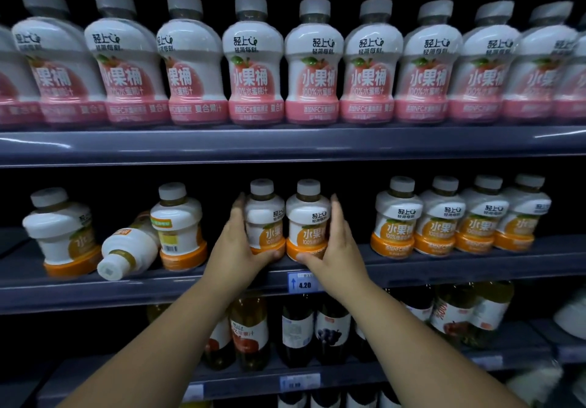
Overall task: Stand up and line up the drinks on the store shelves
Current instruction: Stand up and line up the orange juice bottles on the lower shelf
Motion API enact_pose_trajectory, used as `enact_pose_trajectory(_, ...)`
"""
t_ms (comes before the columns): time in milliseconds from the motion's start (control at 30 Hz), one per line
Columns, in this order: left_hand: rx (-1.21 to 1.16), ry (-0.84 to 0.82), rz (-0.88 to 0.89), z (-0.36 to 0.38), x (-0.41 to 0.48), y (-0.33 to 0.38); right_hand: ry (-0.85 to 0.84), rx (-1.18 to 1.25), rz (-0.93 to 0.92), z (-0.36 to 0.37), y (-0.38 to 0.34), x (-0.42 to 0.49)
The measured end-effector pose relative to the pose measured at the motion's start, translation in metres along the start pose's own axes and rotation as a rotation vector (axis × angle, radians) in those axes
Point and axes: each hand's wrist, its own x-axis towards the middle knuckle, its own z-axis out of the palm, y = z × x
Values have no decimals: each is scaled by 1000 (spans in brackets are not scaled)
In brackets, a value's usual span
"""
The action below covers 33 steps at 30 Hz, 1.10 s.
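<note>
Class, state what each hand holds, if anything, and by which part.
Left grip holds one orange-labelled bottle, right grip the bottle beside it, each round the lower body.

The place is a shop, at a drinks aisle. Grey tiered shelves (95,293) carry many copies of the same bottled juice. On a shelf edge a price tag (302,282) reads 4.20. Pink-labelled bottles (314,68) stand in a row well above it, orange-labelled bottles (394,217) just above it, and darker bottles (298,328) below it, over a second tag (299,382).
</note>
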Motion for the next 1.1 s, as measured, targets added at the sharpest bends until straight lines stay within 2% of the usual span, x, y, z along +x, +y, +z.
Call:
enact_pose_trajectory(100,-115,-56,-119,-2,11,-2,-22,92,110,-4,-2,7)
enact_pose_trajectory(233,-77,-31,-251,-1,21,-3,-8,85,211,-1,-5,12)
enact_pose_trajectory(333,-88,-74,-244,-5,21,-4,36,67,230,-1,-3,11)
enact_pose_trajectory(500,-133,-114,-199,-6,17,0,-27,-53,139,-1,-7,6)
enact_pose_trajectory(733,-12,-92,-186,5,17,7,-15,-137,123,-9,-3,5)
enact_pose_trajectory(867,-22,-178,-186,8,20,15,6,-134,137,-17,7,2)
enact_pose_trajectory(1100,-27,-231,-163,21,18,29,-10,-82,135,-32,20,2)
